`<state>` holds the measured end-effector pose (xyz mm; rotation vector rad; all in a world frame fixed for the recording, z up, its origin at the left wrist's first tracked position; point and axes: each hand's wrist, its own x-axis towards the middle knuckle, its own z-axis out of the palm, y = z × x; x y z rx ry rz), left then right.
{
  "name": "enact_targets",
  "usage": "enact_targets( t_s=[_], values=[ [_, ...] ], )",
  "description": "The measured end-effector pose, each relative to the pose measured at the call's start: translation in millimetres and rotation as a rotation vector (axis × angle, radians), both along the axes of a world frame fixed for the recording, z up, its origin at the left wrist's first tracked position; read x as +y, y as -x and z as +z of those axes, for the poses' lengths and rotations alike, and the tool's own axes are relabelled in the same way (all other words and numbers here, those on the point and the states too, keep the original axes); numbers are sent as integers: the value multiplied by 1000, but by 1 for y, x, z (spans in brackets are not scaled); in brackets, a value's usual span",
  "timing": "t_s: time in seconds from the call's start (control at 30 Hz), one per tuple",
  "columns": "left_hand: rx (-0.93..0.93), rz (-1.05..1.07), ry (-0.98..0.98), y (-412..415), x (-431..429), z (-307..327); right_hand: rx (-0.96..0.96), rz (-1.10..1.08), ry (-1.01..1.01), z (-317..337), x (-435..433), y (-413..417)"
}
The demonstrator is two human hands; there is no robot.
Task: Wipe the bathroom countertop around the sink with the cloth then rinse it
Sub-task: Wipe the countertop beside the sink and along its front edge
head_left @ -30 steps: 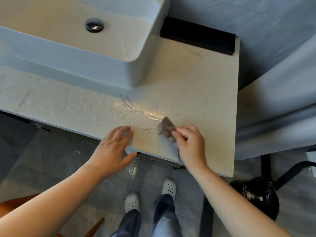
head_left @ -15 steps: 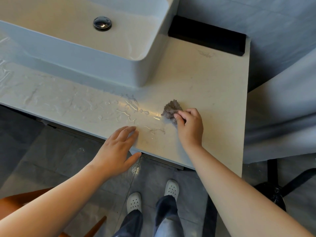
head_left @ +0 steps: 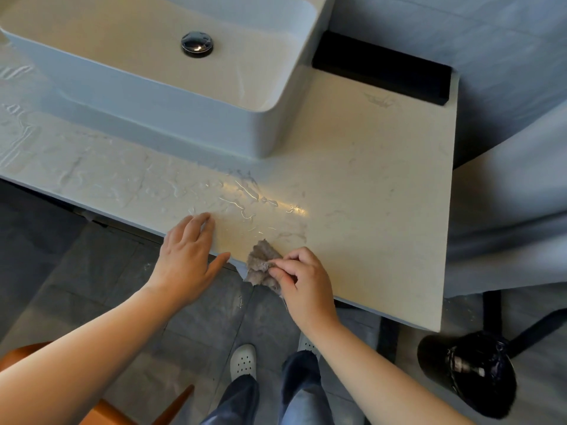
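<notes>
A pale marble countertop (head_left: pixel 368 185) carries a white rectangular vessel sink (head_left: pixel 171 118) with a chrome drain (head_left: pixel 197 44). Water streaks glisten on the counter in front of the sink. My right hand (head_left: pixel 302 280) pinches a small crumpled grey-brown cloth (head_left: pixel 260 265) at the counter's front edge, part of the cloth hanging over it. My left hand (head_left: pixel 188 253) lies flat with straight fingers on the front edge, just left of the cloth, thumb spread toward it.
A black block (head_left: pixel 383 72) lies at the counter's back right. Grey fabric (head_left: pixel 515 216) hangs to the right. A black bin (head_left: pixel 469 372) stands on the tiled floor below right; an orange wooden seat (head_left: pixel 92 409) sits lower left. My white shoes are under the counter edge.
My right hand has drawn the cloth back from the middle of the counter to the front edge, nearer my left hand. The left hand stays on the edge.
</notes>
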<state>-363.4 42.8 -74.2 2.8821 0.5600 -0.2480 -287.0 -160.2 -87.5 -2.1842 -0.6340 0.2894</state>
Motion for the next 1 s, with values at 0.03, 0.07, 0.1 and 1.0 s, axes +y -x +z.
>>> enact_targets(
  t_s=[0.03,0.07,0.1,1.0],
  values=[
    [1,6,-3,0,1,-1,69,-1,-16,4,0,-1],
    [0,7,-5,-1,2,-1,109,-22,-34,8,1,-4],
    [-1,5,-7,0,2,-2,120,-61,-52,13,1,-9],
    [30,-149,9,11,30,-8,-187,-125,1,-12,55,-49]
  ],
)
